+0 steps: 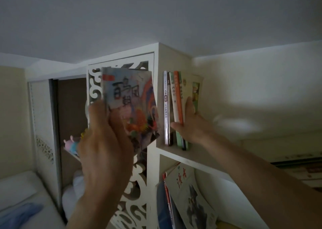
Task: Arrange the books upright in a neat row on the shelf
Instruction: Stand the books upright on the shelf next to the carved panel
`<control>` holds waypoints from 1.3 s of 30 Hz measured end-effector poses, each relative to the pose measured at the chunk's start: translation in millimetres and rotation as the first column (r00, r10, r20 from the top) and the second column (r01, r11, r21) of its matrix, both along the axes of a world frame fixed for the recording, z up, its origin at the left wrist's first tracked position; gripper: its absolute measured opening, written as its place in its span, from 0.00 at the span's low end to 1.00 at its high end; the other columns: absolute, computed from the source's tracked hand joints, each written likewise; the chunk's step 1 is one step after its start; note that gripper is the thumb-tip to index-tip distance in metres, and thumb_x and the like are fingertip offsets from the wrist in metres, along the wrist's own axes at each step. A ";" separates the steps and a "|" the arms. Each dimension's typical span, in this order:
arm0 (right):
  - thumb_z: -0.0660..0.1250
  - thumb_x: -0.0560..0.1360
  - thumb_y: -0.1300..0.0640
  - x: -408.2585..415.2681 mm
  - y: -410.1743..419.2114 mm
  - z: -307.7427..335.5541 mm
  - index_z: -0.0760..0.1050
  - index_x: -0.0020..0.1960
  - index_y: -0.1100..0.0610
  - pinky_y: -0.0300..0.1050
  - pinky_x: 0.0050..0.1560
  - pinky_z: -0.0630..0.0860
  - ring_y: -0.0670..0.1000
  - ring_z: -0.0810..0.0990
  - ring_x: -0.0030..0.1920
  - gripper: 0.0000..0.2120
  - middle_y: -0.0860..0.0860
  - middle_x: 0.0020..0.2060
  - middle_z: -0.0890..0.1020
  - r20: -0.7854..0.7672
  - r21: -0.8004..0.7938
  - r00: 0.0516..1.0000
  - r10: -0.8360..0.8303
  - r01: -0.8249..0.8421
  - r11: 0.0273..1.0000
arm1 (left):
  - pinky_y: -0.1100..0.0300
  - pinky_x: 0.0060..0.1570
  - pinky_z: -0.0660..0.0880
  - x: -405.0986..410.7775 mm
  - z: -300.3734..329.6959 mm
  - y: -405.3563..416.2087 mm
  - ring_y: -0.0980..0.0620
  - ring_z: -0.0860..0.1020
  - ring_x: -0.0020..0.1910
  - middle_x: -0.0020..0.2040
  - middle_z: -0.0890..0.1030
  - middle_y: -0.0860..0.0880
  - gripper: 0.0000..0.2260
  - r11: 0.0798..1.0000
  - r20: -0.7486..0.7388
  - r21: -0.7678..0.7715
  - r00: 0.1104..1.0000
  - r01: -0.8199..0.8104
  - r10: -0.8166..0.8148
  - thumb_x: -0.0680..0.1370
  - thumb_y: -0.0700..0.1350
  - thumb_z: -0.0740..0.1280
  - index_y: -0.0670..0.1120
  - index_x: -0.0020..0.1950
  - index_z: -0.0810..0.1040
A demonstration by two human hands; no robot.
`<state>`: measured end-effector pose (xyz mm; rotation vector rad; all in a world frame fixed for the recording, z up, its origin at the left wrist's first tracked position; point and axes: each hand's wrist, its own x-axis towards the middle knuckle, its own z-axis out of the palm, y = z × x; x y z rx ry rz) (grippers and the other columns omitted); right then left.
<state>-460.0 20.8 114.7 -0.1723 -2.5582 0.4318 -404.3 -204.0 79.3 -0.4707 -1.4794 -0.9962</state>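
Books [176,106] in right hand's [190,124] grip, left hand [104,141] raised clutching picture book [132,103]

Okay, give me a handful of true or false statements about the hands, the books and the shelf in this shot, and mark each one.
1. The left hand grips a colourful picture book with large black characters on its cover. True.
2. That book already stands in the row on the upper white shelf board. False: it is held in the air, left of the row.
3. The right hand grips the row of thin upright books. True.
4. An orange-spined book stands in that row. True.
5. The compartment below is bare. False: leaning books sit there.
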 end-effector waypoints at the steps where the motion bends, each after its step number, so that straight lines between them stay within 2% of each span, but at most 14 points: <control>1: 0.66 0.77 0.35 -3.0 3.3 2.4 0.20 0.76 0.48 0.62 0.67 0.76 0.60 0.78 0.66 0.57 0.59 0.78 0.65 0.016 -0.017 0.999 0.037 -0.037 0.999 | 0.77 0.33 0.71 -0.4 -0.3 -2.1 0.65 0.76 0.29 0.34 0.67 0.62 0.07 0.999 0.007 0.034 1.000 0.000 0.000 0.87 0.42 0.55 0.40 0.55 0.68; 4: 0.73 0.61 0.25 -0.6 15.7 8.8 0.26 0.78 0.39 0.67 0.66 0.74 0.61 0.72 0.72 0.67 0.53 0.79 0.63 0.093 -0.240 0.969 0.227 -0.199 0.950 | 0.72 0.33 0.73 2.7 5.6 4.2 0.62 0.77 0.36 0.37 0.71 0.61 0.04 0.993 0.013 0.053 0.995 0.101 -0.102 0.87 0.43 0.55 0.44 0.54 0.64; 6: 0.73 0.64 0.27 12.9 24.4 12.9 0.53 0.79 0.38 0.65 0.61 0.78 0.58 0.78 0.66 0.51 0.50 0.71 0.75 -0.022 -0.547 0.953 0.303 -0.265 0.794 | 0.71 0.29 0.71 7.9 11.5 18.8 0.61 0.78 0.38 0.38 0.73 0.59 0.04 0.979 -0.012 0.067 0.981 0.195 -0.194 0.87 0.43 0.55 0.44 0.54 0.65; 8: 0.67 0.74 0.32 34.4 28.1 20.3 0.74 0.66 0.46 0.54 0.55 0.79 0.52 0.83 0.51 0.26 0.48 0.53 0.84 -0.158 -0.739 0.957 0.243 -0.278 0.614 | 0.68 0.26 0.72 11.9 16.2 40.4 0.59 0.78 0.34 0.37 0.75 0.56 0.04 0.957 0.008 0.062 0.959 0.282 -0.283 0.88 0.45 0.54 0.46 0.55 0.65; 11: 0.64 0.79 0.42 58.2 37.2 32.8 0.82 0.47 0.51 0.44 0.40 0.73 0.49 0.81 0.39 0.14 0.47 0.36 0.83 -0.362 -0.802 0.920 0.153 -0.390 0.453 | 0.61 0.24 0.74 7.6 18.2 84.3 0.55 0.78 0.30 0.38 0.78 0.53 0.04 0.923 0.125 0.043 0.914 0.383 -0.385 0.88 0.46 0.52 0.50 0.55 0.64; 14: 0.69 0.75 0.59 69.7 43.6 38.0 0.83 0.44 0.56 0.39 0.33 0.77 0.52 0.86 0.40 0.04 0.48 0.35 0.86 -0.343 -0.747 0.934 0.099 -0.335 0.574 | 0.51 0.31 0.79 -4.9 7.8 122.9 0.51 0.80 0.35 0.42 0.80 0.50 0.04 0.892 0.228 -0.012 0.870 0.451 -0.437 0.87 0.45 0.50 0.49 0.58 0.64; 17: 0.71 0.70 0.64 68.0 61.5 35.4 0.84 0.46 0.57 0.52 0.47 0.81 0.57 0.84 0.46 0.07 0.52 0.41 0.87 -0.260 -0.754 0.963 -0.062 -0.163 0.636 | 0.50 0.37 0.80 -22.4 -4.4 140.0 0.46 0.80 0.41 0.48 0.79 0.46 0.15 0.893 0.279 -0.136 0.881 0.429 -0.381 0.84 0.52 0.50 0.43 0.60 0.66; 20: 0.66 0.72 0.65 51.5 74.7 26.8 0.82 0.53 0.59 0.50 0.50 0.78 0.57 0.81 0.51 0.12 0.56 0.49 0.85 -0.165 -0.783 0.982 -0.088 -0.076 0.618 | 0.55 0.38 0.80 -37.9 -15.7 140.3 0.48 0.80 0.46 0.56 0.76 0.46 0.30 0.900 0.311 -0.321 0.930 0.296 -0.195 0.81 0.64 0.43 0.43 0.66 0.69; 23: 0.63 0.76 0.54 27.5 81.0 6.0 0.77 0.65 0.56 0.55 0.56 0.80 0.60 0.82 0.56 0.19 0.57 0.57 0.83 0.015 -0.737 0.998 -0.063 0.054 0.673 | 0.52 0.46 0.82 -44.4 -28.4 142.0 0.48 0.80 0.52 0.63 0.74 0.46 0.26 0.879 0.324 -0.452 0.946 0.153 0.002 0.85 0.61 0.45 0.46 0.73 0.67; 28: 0.67 0.79 0.46 26.3 70.0 -8.5 0.57 0.79 0.58 0.46 0.42 0.79 0.58 0.78 0.59 0.34 0.58 0.67 0.73 0.058 -0.616 0.989 -0.139 0.145 0.774 | 0.50 0.52 0.78 -49.5 -41.5 138.5 0.46 0.73 0.57 0.63 0.71 0.44 0.25 0.951 0.296 -0.301 0.955 0.066 0.028 0.82 0.63 0.59 0.47 0.72 0.66; 31: 0.70 0.77 0.41 30.2 59.5 -13.4 0.66 0.70 0.50 0.46 0.47 0.77 0.56 0.78 0.59 0.27 0.54 0.62 0.75 -0.085 -0.584 0.987 -0.134 0.060 0.810 | 0.44 0.61 0.78 -58.0 -41.1 142.3 0.40 0.74 0.66 0.70 0.68 0.41 0.39 0.957 0.446 -0.189 0.888 0.220 -0.116 0.78 0.66 0.65 0.45 0.78 0.55; 33: 0.71 0.77 0.41 30.1 44.0 -16.0 0.73 0.64 0.50 0.50 0.50 0.79 0.53 0.81 0.53 0.20 0.51 0.56 0.81 -0.098 -0.682 0.995 0.010 -0.074 0.727 | 0.43 0.65 0.75 -64.1 -33.3 147.9 0.38 0.73 0.68 0.71 0.69 0.38 0.42 0.969 0.499 -0.129 0.858 0.209 -0.119 0.78 0.69 0.60 0.42 0.79 0.52; 36: 0.72 0.73 0.38 33.9 28.1 -18.8 0.74 0.58 0.38 0.54 0.58 0.80 0.51 0.82 0.54 0.15 0.43 0.52 0.82 -0.063 -0.672 0.987 0.148 -0.151 0.725 | 0.50 0.56 0.77 -75.2 -19.7 156.9 0.40 0.76 0.63 0.63 0.71 0.41 0.36 0.930 0.495 -0.336 0.868 0.151 0.038 0.78 0.67 0.44 0.40 0.73 0.61; 39: 0.73 0.64 0.31 36.0 26.6 -17.0 0.65 0.75 0.42 0.57 0.67 0.76 0.52 0.79 0.64 0.43 0.45 0.65 0.79 -0.040 -0.653 0.985 0.171 -0.155 0.741 | 0.52 0.57 0.79 -85.6 -19.1 170.6 0.42 0.76 0.65 0.64 0.69 0.43 0.30 0.903 0.552 -0.357 0.834 0.238 -0.002 0.81 0.62 0.55 0.41 0.74 0.60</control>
